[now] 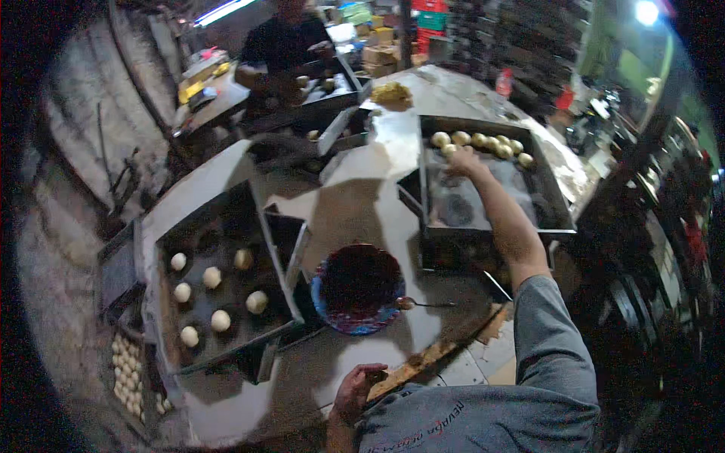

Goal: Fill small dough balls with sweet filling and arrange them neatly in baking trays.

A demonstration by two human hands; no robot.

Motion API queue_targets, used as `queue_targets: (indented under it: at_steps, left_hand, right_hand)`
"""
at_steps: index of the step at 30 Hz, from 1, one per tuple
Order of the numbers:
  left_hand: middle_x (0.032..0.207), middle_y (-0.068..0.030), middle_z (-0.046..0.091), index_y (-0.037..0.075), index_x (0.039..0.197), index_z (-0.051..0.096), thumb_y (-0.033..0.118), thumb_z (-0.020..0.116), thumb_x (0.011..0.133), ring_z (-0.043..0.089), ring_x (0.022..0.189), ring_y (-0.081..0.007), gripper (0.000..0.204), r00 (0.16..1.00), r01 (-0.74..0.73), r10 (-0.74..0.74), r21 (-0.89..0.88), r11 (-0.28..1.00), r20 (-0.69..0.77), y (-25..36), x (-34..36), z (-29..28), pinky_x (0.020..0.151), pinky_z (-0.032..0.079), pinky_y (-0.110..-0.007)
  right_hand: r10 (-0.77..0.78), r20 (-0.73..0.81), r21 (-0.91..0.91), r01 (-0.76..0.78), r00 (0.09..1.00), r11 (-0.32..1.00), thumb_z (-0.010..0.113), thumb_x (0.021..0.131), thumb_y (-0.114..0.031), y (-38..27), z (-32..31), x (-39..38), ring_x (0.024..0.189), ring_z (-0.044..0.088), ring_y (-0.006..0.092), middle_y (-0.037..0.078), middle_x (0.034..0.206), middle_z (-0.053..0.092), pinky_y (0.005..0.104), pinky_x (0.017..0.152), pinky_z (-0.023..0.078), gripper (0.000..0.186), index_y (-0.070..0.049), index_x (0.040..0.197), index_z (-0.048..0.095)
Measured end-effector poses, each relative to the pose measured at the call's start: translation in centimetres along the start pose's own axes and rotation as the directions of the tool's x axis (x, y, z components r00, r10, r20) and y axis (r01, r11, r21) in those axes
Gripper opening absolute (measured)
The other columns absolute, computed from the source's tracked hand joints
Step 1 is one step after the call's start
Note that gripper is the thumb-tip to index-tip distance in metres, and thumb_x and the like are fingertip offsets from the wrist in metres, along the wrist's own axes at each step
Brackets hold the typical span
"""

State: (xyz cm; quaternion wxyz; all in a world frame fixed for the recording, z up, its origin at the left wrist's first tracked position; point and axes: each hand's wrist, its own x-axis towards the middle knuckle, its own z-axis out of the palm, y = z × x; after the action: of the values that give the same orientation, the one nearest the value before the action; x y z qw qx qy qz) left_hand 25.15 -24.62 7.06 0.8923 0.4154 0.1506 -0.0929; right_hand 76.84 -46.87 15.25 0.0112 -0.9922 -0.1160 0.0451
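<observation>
My right arm reaches forward over the metal tray (555, 189) at the far right. The fingers of my right hand (463, 163) close on a pale dough ball (448, 149) at the near side of a cluster. Several more dough balls (479, 140) sit along that tray's far side. Low in the middle, by the table's near edge, my left hand (355, 391) is open and seems to hold nothing, its fingers loosely bent. Beyond it stands a round bowl (323, 302) with a blue-and-red rim and a dark inside. A spoon (406, 303) lies against its right side.
A second metal tray (283, 298) with several spaced dough balls (212, 277) lies at the left. Many small balls (127, 370) fill a container at the lower left. Another person (283, 57) stands across the table beside a tray. A yellowish lump (392, 93) rests at the back.
</observation>
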Motion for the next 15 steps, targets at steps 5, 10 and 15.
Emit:
queue_targets:
  at_steps: [5, 10, 15]
  left_hand:
    - [0.110, -0.0166, 0.053, -0.004, 0.105, 0.050, 0.021, 0.042, 0.090, 0.051, 0.099, -0.0230, 0.030, 0.993, -0.061, 0.064, 0.034, 0.998, -0.097, 1.3, -0.2, 2.1, 0.091, 0.038, -0.036]
    - [0.108, -0.0139, 0.054, -0.004, 0.105, 0.050, 0.016, 0.041, 0.091, 0.051, 0.097, -0.0187, 0.026, 0.988, -0.148, 0.134, 0.218, 0.965, 0.077, 0.1, 1.7, -0.6, 0.089, 0.039, -0.032]
    - [0.107, -0.0112, 0.054, -0.004, 0.108, 0.049, 0.023, 0.046, 0.089, 0.050, 0.102, -0.0182, 0.033, 0.974, -0.088, 0.088, -0.007, 0.996, 0.209, 0.7, 3.6, 0.5, 0.089, 0.039, -0.032]
  right_hand:
    - [-0.031, 0.011, 0.268, 0.027, 0.999, 0.963, 0.066, 0.068, -0.036, 3.6, 1.9, 5.2, 0.085, 0.053, 0.0242, 0.010, 0.093, 0.058, 0.0352, 0.073, 0.042, 0.042, -0.006, 0.096, 0.059]
    - [-0.288, -0.227, 0.929, 0.296, 0.930, 0.223, 0.058, 0.078, -0.030, 1.0, -4.6, -2.3, 0.073, 0.053, 0.0092, 0.002, 0.082, 0.061, 0.0201, 0.064, 0.039, 0.039, -0.001, 0.104, 0.061]
    - [-0.463, -0.484, 0.748, 0.626, 0.742, 0.220, 0.055, 0.081, -0.019, -1.1, -4.9, -18.1, 0.096, 0.054, 0.0183, 0.014, 0.103, 0.059, 0.0267, 0.088, 0.038, 0.034, 0.006, 0.105, 0.057]
